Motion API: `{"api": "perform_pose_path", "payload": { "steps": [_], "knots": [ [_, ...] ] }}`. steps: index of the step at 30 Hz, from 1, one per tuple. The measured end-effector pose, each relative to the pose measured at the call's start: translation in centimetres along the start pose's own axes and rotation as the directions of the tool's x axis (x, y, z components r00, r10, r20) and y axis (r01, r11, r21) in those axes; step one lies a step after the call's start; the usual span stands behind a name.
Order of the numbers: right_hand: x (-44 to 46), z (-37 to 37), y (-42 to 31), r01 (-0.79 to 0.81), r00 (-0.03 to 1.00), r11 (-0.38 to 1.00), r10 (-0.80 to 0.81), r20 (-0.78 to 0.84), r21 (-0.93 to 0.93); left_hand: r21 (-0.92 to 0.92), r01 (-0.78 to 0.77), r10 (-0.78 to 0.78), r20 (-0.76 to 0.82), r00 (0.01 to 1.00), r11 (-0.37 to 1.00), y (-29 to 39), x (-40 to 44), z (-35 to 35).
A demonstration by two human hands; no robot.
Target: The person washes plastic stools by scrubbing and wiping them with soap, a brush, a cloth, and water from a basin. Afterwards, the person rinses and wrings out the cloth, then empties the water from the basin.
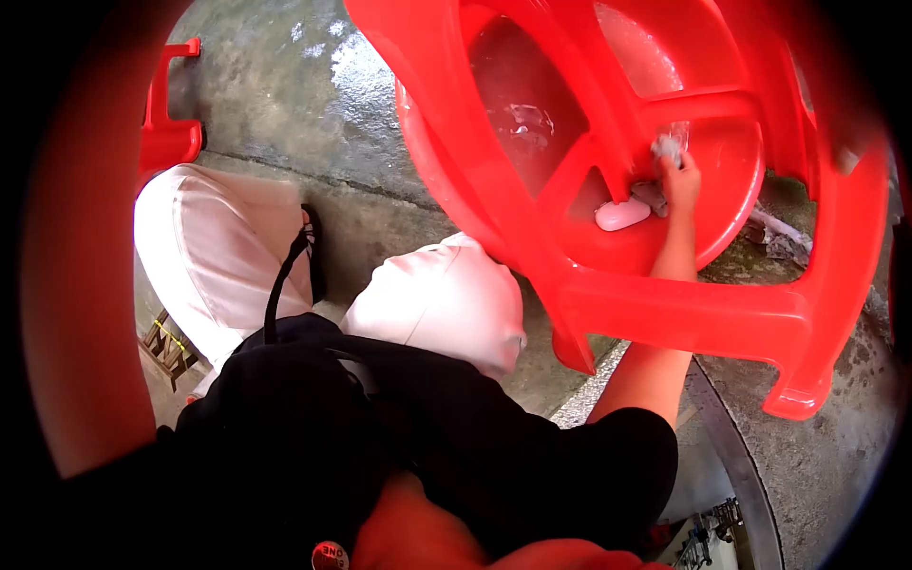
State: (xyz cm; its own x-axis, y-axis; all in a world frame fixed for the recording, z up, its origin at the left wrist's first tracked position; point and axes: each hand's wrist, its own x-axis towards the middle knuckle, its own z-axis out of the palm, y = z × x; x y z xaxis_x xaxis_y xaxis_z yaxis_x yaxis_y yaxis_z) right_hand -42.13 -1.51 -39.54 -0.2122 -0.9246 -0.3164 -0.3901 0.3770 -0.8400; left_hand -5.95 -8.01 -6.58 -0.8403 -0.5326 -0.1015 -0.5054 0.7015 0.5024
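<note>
A red plastic chair (698,304) leans over a red basin (427,157). Through its frame, the right hand (682,179) pinches a grey wad (667,149) above the basin, near a pink oval object (622,215). I cannot tell the left hand's state.

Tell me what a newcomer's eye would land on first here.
Most likely the big red plastic seat frame, tilted over a round red basin at the upper right. Next, inside the basin's outline, the right hand grips a small greyish wad, with a pale pink oval object just beside it.
</note>
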Motion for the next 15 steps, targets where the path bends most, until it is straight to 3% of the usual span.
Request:
{"api": "perform_pose_path", "payload": {
  "steps": [2,4,5,8,9,11,13,15],
  "knots": [
    [1.4,1.2,-1.0,0.345,0.930,0.919,-0.363,-0.064,-0.191,0.003,0.000,0.000,0.021,1.000,1.000,0.8,0.0,0.4],
    [1.0,3.5,-5.3,0.393,0.874,0.638,-0.483,0.053,-0.663,0.029,-0.013,0.013,0.014,1.000,1.000,1.8,0.4,0.0],
    [1.5,5.1,-4.9,0.196,0.956,0.560,-0.292,0.030,-0.805,0.036,-0.020,0.020,0.014,1.000,0.999,2.3,0.6,-0.2],
    [-0.9,5.7,-5.7,0.129,0.978,0.547,-0.206,0.016,-0.827,0.059,-0.041,0.040,0.014,0.999,0.997,2.9,1.1,-1.2],
    [-0.9,4.9,-5.6,0.103,0.993,0.537,-0.100,0.059,-0.838,0.051,-0.047,0.047,0.014,0.999,0.998,3.1,1.1,-1.3],
    [-3.2,1.7,-7.1,0.038,0.990,0.270,0.119,0.073,-0.962,0.050,-0.065,0.065,0.007,0.998,0.997,3.3,1.3,-1.6],
    [-4.0,-1.8,-1.8,0.141,0.988,-0.027,0.067,0.139,-0.990,0.045,-0.066,0.066,0.005,0.998,0.997,3.0,1.2,-1.6],
    [-3.8,0.3,-3.0,0.117,0.981,0.025,0.153,0.119,-0.993,0.023,-0.048,0.048,0.010,0.999,0.999,2.6,0.7,-1.1]
  ]
}}
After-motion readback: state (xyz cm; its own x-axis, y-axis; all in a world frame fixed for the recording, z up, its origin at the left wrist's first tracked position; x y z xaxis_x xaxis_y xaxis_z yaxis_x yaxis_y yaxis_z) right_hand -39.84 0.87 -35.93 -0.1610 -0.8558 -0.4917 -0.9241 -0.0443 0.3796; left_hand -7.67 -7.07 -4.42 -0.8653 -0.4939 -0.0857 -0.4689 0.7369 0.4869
